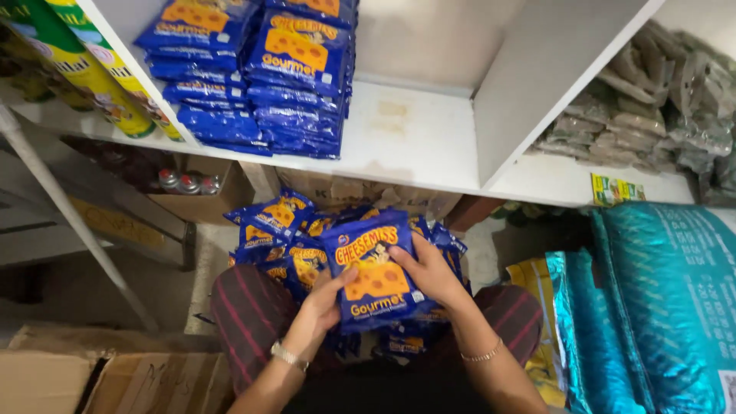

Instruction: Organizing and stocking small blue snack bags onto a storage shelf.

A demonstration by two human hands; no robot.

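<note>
Both hands hold a stack of blue snack packets (pixel 373 277) with an orange cheese picture, above my lap. My left hand (pixel 320 309) grips the stack's lower left side, and my right hand (pixel 430 272) clasps its right edge. More of the same blue packets (pixel 274 222) lie loose in a pile across my knees and in a cardboard box (pixel 360 190) in front of me. On the white shelf (pixel 414 138) above, two tall stacks of the same blue packets (pixel 257 73) stand at the left of the compartment.
Yellow-green canisters (pixel 84 65) stand in the shelf section at far left. Clear bags of goods (pixel 652 100) fill the right compartment. Shiny teal sacks (pixel 659 307) lean at right. A cardboard box of bottles (pixel 192 188) sits under the shelf, a flattened carton (pixel 100 376) at lower left.
</note>
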